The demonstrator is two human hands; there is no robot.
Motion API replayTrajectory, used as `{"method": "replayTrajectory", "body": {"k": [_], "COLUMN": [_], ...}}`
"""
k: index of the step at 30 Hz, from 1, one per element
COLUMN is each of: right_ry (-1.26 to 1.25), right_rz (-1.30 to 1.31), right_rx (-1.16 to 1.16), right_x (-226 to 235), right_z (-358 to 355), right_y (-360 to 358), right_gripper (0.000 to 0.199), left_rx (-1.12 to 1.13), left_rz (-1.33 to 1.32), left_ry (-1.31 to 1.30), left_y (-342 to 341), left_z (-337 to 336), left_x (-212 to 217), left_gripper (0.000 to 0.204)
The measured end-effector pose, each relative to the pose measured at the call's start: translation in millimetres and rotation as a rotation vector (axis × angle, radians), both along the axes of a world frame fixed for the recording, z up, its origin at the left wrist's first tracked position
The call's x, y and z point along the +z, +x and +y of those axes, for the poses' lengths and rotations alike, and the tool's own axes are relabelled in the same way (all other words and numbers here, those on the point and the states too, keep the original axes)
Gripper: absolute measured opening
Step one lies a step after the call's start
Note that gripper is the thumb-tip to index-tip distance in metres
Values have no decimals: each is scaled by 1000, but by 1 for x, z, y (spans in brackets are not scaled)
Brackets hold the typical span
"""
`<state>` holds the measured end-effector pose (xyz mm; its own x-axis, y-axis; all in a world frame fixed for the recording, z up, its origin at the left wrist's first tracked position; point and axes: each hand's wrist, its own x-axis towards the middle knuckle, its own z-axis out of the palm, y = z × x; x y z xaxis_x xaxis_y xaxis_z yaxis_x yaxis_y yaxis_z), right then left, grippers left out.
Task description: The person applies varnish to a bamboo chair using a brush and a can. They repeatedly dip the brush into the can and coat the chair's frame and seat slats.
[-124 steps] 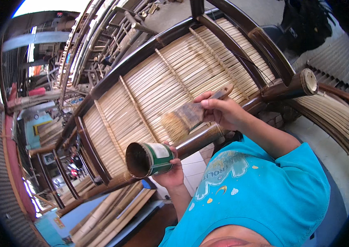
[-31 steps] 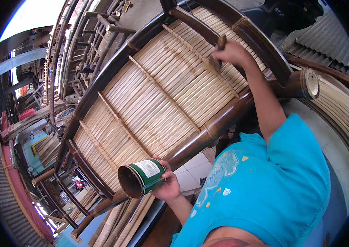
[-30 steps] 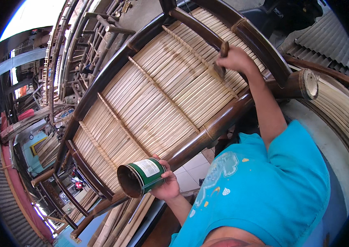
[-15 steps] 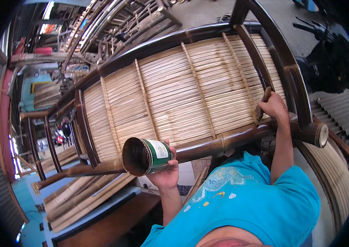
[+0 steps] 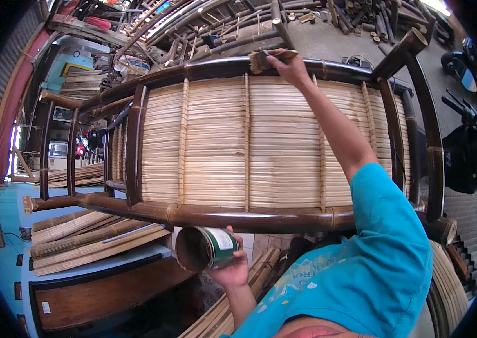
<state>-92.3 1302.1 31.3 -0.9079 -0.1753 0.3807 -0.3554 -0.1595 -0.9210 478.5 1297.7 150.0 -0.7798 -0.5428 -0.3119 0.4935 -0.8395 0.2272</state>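
Observation:
My right hand (image 5: 293, 69) grips a wide paintbrush (image 5: 261, 61) by its handle, its bristles against the dark far rail (image 5: 204, 69) of a bamboo frame. My left hand (image 5: 233, 270) holds a green tin can (image 5: 220, 246) with a white label, tilted so that its open, dark-stained mouth faces left. The can sits just below the glossy brown near rail (image 5: 249, 218). Pale split-bamboo slats (image 5: 283, 146), crossed by several thin bamboo strips, fill the space between the rails.
Bundled bamboo strips (image 5: 92, 242) lie at lower left beside a brown wooden panel (image 5: 109, 296). Dark upright posts (image 5: 432, 152) rise at the frame's right end, near a black motorbike (image 5: 469, 152). Cut bamboo pieces (image 5: 373, 22) are piled on the floor at the back.
My right hand has carried the brush from the near right corner across the slats to the far rail. The left hand still holds the can, now slightly lower. The view has shifted.

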Motion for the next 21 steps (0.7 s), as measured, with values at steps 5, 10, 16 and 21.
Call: {"method": "replayTrajectory", "body": {"k": [5, 10, 16, 21], "right_ry": [937, 789, 857, 454], "right_rz": [177, 223, 556, 598], "right_rx": [-94, -49, -18, 375], "right_x": [52, 42, 84, 107], "right_z": [42, 42, -74, -152], "right_y": [16, 16, 42, 57], "right_gripper": [24, 20, 23, 33], "left_rx": [177, 222, 184, 165], "left_rz": [22, 18, -4, 43], "left_ry": [63, 38, 52, 129], "left_y": [41, 48, 37, 48], "left_z": [-9, -36, -57, -59], "left_x": [-15, -19, -15, -24], "left_gripper": [79, 75, 79, 77]}}
